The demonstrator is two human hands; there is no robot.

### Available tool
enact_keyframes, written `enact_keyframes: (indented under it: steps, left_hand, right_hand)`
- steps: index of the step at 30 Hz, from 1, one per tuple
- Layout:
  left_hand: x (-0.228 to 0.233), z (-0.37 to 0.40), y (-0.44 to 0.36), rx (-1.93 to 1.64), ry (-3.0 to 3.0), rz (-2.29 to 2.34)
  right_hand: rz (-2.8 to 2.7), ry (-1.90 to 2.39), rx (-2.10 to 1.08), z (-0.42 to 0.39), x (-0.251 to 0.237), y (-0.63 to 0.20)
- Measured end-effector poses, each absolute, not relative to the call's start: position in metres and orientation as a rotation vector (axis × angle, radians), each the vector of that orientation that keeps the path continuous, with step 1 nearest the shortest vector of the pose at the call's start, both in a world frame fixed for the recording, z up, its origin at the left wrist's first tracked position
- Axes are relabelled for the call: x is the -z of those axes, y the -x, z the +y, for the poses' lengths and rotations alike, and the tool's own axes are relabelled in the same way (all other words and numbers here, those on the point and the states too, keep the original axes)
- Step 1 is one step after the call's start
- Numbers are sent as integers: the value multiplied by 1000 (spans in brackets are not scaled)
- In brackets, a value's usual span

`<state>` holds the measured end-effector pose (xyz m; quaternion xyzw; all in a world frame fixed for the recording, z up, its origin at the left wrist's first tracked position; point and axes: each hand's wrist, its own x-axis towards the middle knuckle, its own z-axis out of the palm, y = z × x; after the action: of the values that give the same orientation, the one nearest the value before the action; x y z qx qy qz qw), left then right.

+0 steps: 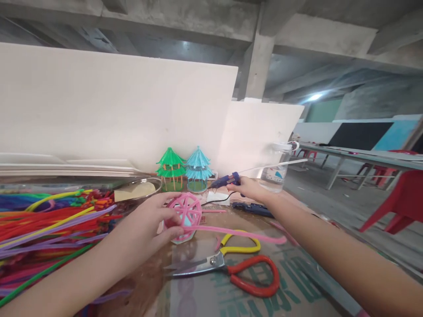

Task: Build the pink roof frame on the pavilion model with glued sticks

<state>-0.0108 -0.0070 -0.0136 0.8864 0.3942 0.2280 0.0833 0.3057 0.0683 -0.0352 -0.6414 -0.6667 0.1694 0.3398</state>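
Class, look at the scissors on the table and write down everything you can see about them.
The scissors lie flat on the cardboard-covered table, in front of the pink wheel held by the left hand. The metal blades are slightly open and point left. One handle loop is yellow, the larger one red, both apparently coated. Neither hand touches them; a pink pipe cleaner lies just behind the yellow loop.

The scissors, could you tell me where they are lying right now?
The scissors lie open on the cardboard at lower centre of the head view, just below the pink pipe-cleaner wheel held by the left hand.
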Motion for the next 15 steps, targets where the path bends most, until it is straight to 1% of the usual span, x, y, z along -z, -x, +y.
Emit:
enact_keyframes:
  steps: [5,9,12,15]
  left_hand:
    - [16,-1,12,-687,-2654,1147]
    - [22,5,15,-717,-2610,1145]
    - [23,9,17,-746,-2600,1168]
    - [23,12,18,-748,-2608,1147]
  right_hand:
    - [-1815,1753,-432,81,53,-313]
    - [-1927,1812,-378,79,56,-317]
    - [-2028,1904,-277,76,52,-322]
    - [-2118,2046,-67,67,41,-331]
